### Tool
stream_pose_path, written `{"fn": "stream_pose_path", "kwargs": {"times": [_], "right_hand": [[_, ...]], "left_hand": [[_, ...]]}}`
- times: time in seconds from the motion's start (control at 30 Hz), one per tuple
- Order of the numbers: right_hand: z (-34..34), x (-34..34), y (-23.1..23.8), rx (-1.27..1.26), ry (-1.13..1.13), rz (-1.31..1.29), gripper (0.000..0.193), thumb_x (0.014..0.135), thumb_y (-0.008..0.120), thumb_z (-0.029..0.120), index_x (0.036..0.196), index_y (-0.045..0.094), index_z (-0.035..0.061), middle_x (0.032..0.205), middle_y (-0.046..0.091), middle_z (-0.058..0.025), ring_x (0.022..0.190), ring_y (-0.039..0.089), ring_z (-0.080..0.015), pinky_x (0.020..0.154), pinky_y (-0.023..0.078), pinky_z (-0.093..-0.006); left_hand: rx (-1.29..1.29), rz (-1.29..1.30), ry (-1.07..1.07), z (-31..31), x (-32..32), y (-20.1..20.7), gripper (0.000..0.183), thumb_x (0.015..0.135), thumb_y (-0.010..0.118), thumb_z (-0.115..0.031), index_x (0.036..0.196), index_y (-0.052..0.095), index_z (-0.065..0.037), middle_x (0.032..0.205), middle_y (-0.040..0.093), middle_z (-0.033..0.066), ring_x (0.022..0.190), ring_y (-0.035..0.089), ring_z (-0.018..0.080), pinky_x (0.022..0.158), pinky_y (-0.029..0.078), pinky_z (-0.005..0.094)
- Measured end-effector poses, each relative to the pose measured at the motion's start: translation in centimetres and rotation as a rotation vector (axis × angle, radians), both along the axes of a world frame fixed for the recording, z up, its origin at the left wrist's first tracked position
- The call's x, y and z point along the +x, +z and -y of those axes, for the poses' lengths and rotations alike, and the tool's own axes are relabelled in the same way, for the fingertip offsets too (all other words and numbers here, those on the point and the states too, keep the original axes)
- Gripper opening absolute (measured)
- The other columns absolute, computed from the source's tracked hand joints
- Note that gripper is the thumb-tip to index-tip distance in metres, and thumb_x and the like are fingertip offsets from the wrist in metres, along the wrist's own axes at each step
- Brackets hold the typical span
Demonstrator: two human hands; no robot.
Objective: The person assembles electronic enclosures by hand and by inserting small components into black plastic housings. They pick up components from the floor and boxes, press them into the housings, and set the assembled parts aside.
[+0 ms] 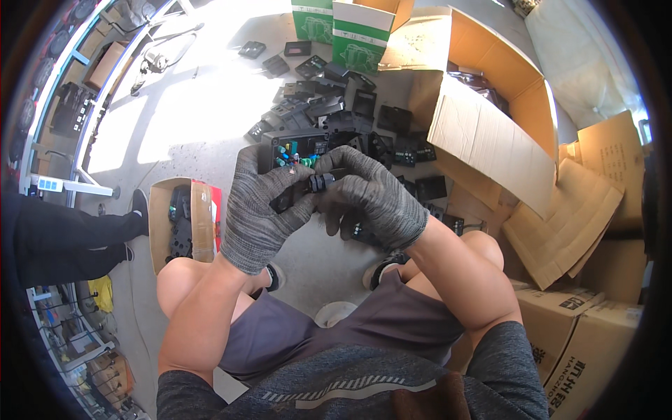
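In front of my knees, my left hand [255, 210] in a grey knit glove is closed around an open black plastic housing [320, 138]. Inside the housing a circuit board [292, 155] shows, with small green, blue and yellowish parts. My right hand [381, 203], gloved the same way, has its fingers closed at a ribbed black cable gland [322, 183] on the near side of the housing. The left thumb lies close to the gland. Fingers hide part of the gland and the lower end of the housing.
A heap of black plastic cases [322, 105] spreads over the floor beyond my hands. At left stands a small carton [162, 231] holding black parts, beside another person's legs [77, 227]. A large open carton [490, 126] and flattened cardboard [567, 217] lie right; green-white boxes [357, 45] stand behind.
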State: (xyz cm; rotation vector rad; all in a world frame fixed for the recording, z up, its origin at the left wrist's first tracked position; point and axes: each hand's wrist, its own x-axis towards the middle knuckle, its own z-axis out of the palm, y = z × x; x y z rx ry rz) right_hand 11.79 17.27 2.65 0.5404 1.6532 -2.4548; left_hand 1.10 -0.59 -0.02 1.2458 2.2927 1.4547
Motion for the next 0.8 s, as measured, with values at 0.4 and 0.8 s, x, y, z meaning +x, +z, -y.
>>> {"fn": "stream_pose_path", "kwargs": {"times": [0.4, 0.8], "right_hand": [[-0.6, 0.2, -0.1, -0.027, 0.058, 0.129, 0.038, 0.1, 0.059, 0.042, 0.104, 0.061, 0.0039, 0.075, 0.066, -0.0098, 0.056, 0.066, -0.019, 0.047, 0.052, -0.0276], [-0.6, 0.3, -1.4, -0.049, 0.148, 0.112, 0.034, 0.101, 0.055, 0.037, 0.106, 0.059, 0.0037, 0.08, 0.067, -0.0128, 0.062, 0.069, -0.0189, 0.051, 0.056, -0.0285]], "left_hand": [[-0.013, 0.062, 0.015, 0.1, 0.4, -0.3, 0.043, 0.074, 0.086, -0.014, 0.115, 0.074, -0.013, 0.12, 0.052, 0.0146, 0.108, 0.06, 0.0277, 0.092, 0.052, 0.0366], [0.014, 0.02, 0.007, 0.2, 0.2, -0.5, 0.044, 0.073, 0.085, -0.015, 0.116, 0.074, -0.014, 0.12, 0.051, 0.0145, 0.11, 0.059, 0.0287, 0.094, 0.052, 0.0377]]}}
